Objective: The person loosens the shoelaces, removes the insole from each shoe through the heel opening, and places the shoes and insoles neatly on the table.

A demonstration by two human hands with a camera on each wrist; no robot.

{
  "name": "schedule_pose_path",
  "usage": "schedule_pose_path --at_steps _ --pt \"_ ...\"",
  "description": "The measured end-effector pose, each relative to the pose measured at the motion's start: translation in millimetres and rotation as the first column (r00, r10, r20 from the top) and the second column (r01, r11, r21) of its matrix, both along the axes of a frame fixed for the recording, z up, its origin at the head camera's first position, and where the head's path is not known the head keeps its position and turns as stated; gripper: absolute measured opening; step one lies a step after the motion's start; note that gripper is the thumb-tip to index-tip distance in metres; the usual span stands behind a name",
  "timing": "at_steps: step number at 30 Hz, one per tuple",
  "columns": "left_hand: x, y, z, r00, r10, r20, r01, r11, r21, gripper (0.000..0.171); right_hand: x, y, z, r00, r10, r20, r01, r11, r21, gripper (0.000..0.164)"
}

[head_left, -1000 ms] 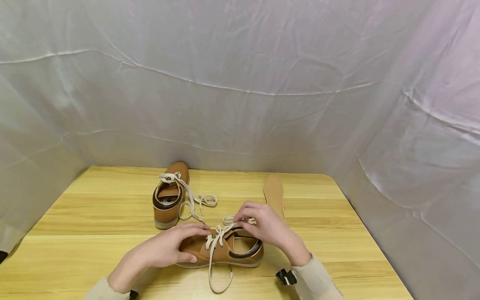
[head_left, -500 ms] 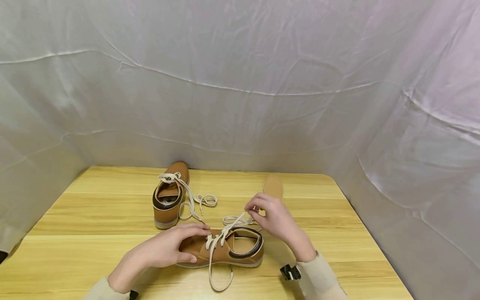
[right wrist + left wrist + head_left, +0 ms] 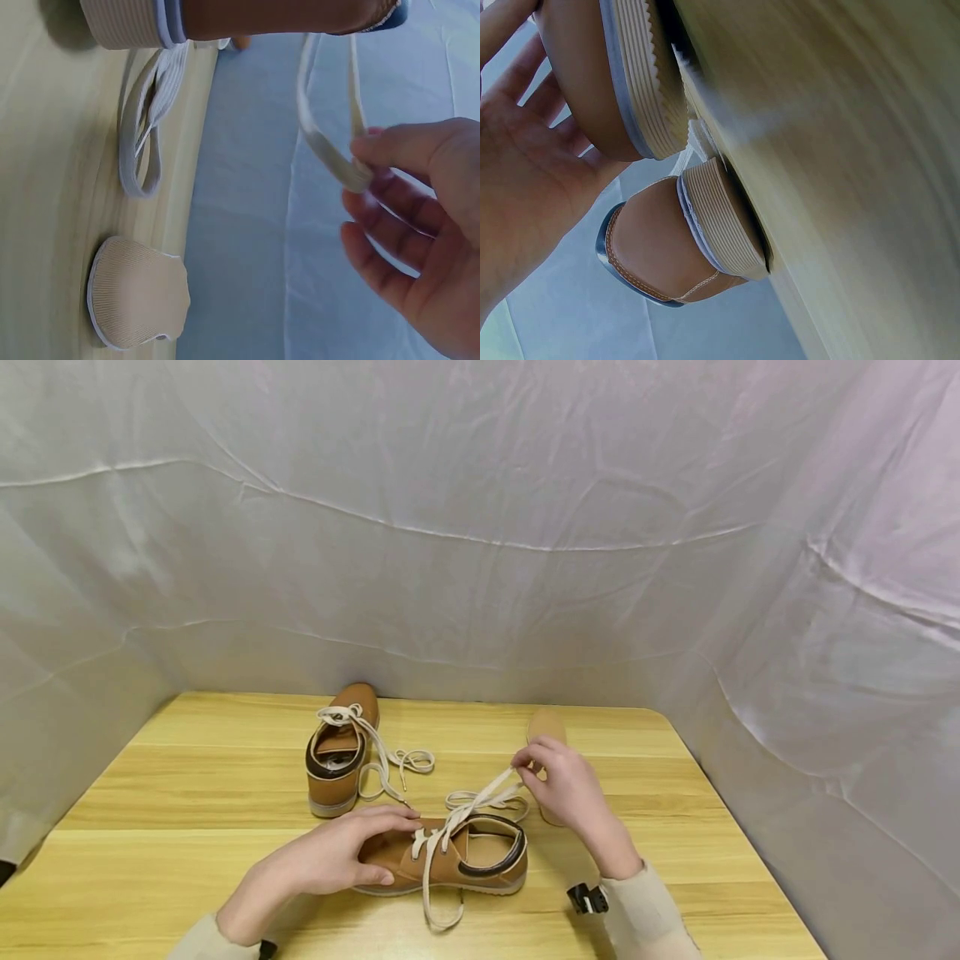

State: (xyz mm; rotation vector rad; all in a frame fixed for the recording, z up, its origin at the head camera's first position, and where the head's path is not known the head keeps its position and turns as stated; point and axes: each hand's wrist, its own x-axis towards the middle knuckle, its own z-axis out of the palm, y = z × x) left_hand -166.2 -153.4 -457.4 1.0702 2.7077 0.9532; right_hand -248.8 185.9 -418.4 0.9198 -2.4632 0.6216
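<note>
A brown lace-up shoe [image 3: 452,868] lies sideways in front, toe to the left, with an insole inside its opening. My left hand [image 3: 330,860] holds it around the toe, thumb on the near side and fingers over the far side. My right hand [image 3: 562,785] pinches the cream shoelace [image 3: 491,789] between thumb and fingertips, above and beyond the heel. The pulled lace doubles back in a loop, as the right wrist view shows. One lace end hangs over the near side onto the table; more lace lies coiled behind the shoe.
The matching brown shoe [image 3: 330,789] stands behind on the left, toe away, its long laces trailing right across the wooden table [image 3: 187,793]. A loose tan insole [image 3: 139,292] lies beyond my right hand, partly hidden by it. Grey cloth [image 3: 480,568] surrounds the table's back and sides.
My right hand has moved right and away from the shoe, drawing the lace out with it. The lace end at the near side has shortened a little. My left hand stays put.
</note>
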Motion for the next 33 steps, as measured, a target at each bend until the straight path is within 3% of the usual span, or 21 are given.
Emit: schedule_pose_path --at_steps 4,13,18,22,27,33 --pt "-0.2 0 0.4 1.000 0.004 0.007 -0.004 1.000 -0.002 0.064 0.8 1 1.0 0.997 -0.013 0.075 0.006 0.996 0.093 0.015" --pt "-1.0 1 0.3 1.000 -0.002 0.007 0.002 1.000 -0.003 0.064 -0.5 1 -4.5 0.973 0.065 0.223 -0.112 0.972 0.205 0.014" --pt "-1.1 1 0.8 1.000 -0.001 0.019 0.001 1.000 -0.006 0.063 1.7 -2 -5.0 0.975 0.079 0.206 -0.115 0.979 0.167 0.014" --pt "-1.2 1 1.1 1.000 0.001 0.024 -0.001 1.000 -0.009 0.063 3.4 -7 -4.1 0.971 0.154 0.185 -0.173 0.981 0.086 0.014" --pt "-0.7 0 1.0 1.000 0.000 0.017 0.000 1.000 -0.008 0.062 6.7 -15 -4.2 0.931 0.301 0.206 -0.305 0.952 -0.013 0.014" --pt "0.0 0 1.2 1.000 -0.003 0.008 0.003 1.000 0.004 0.062 13.0 -26 -6.7 0.888 0.387 0.247 -0.397 0.918 -0.009 0.013"
